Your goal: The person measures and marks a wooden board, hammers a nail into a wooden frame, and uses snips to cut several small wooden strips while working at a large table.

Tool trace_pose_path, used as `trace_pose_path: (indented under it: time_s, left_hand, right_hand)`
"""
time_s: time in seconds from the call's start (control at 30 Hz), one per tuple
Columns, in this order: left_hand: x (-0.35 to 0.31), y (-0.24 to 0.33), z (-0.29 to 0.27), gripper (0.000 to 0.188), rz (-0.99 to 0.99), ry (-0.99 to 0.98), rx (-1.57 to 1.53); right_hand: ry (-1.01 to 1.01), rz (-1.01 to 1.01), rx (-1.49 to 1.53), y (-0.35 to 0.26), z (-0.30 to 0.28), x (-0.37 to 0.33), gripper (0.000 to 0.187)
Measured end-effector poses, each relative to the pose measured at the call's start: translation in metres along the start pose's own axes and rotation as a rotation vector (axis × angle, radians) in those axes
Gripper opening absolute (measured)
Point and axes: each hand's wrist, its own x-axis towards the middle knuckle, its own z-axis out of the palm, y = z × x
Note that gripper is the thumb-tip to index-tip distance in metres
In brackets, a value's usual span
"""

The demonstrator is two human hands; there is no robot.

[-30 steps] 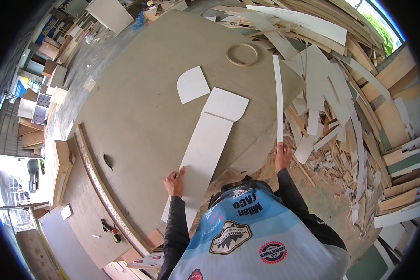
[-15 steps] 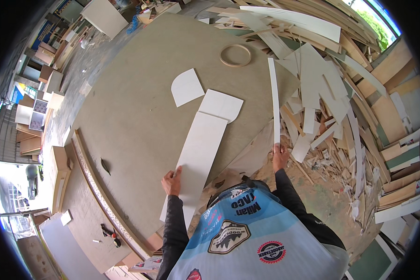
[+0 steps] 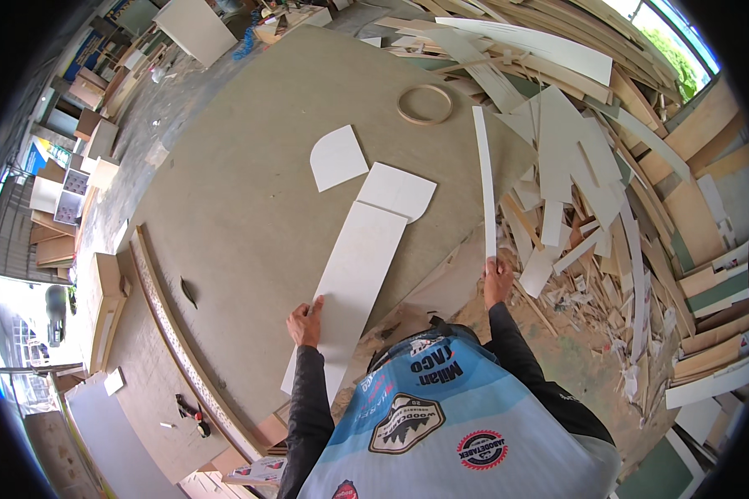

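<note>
My left hand [image 3: 305, 323] is on the left edge of a long white board [image 3: 354, 274], its thumb and fingers closed on that edge. The board lies slanted on a large grey-brown table [image 3: 241, 166]. My right hand [image 3: 498, 281] grips the near end of a long, narrow white strip [image 3: 484, 183], which points away from me over the table's right side. Beyond the long board's far end lies a white piece with one rounded corner [image 3: 398, 190], touching or nearly touching it. A second white rounded-corner piece [image 3: 338, 158] lies a little apart to the left.
A round wooden ring [image 3: 425, 105] lies near the table's far right. Heaped white and wooden offcuts [image 3: 574, 166] fill the floor to the right. On the left are a long curved wooden piece [image 3: 183, 349], a dark leaf-shaped thing [image 3: 188, 292] and a red-and-black tool [image 3: 195, 417].
The far end of the white strip has swung slightly to the left. Both hands keep their holds, and the boards lie as before; the view has shifted a little.
</note>
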Motion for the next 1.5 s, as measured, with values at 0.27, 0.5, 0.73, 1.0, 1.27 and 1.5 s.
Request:
trace_pose_path:
  time_s: [0.27,0.5,0.73,1.0,1.27,1.5]
  left_hand:
    - [0.001,0.001,-0.001,0.078,0.009,-0.011,0.03]
    - [-0.001,0.003,-0.002,0.079,0.007,-0.017,0.02]
    - [0.0,-0.002,0.001,0.078,0.015,-0.015,0.049]
    - [0.001,0.006,-0.004,0.078,0.011,-0.027,0.033]
    - [0.0,0.005,-0.005,0.077,0.011,-0.038,0.051]
    - [-0.002,0.01,-0.007,0.074,-0.045,-0.051,0.074]
  right_hand:
    - [-0.04,0.0,-0.012,-0.001,0.0,0.002,0.015]
    - [-0.209,-0.002,-0.041,-0.006,-0.018,0.004,0.023]
    - [-0.328,0.044,0.308,-0.031,0.055,-0.002,0.023]
    - [-0.103,-0.134,-0.075,-0.055,0.173,0.048,0.026]
    - [0.143,-0.193,-0.443,-0.087,0.198,0.023,0.022]
    - [0.219,-0.037,-0.612,-0.098,0.207,-0.001,0.025]
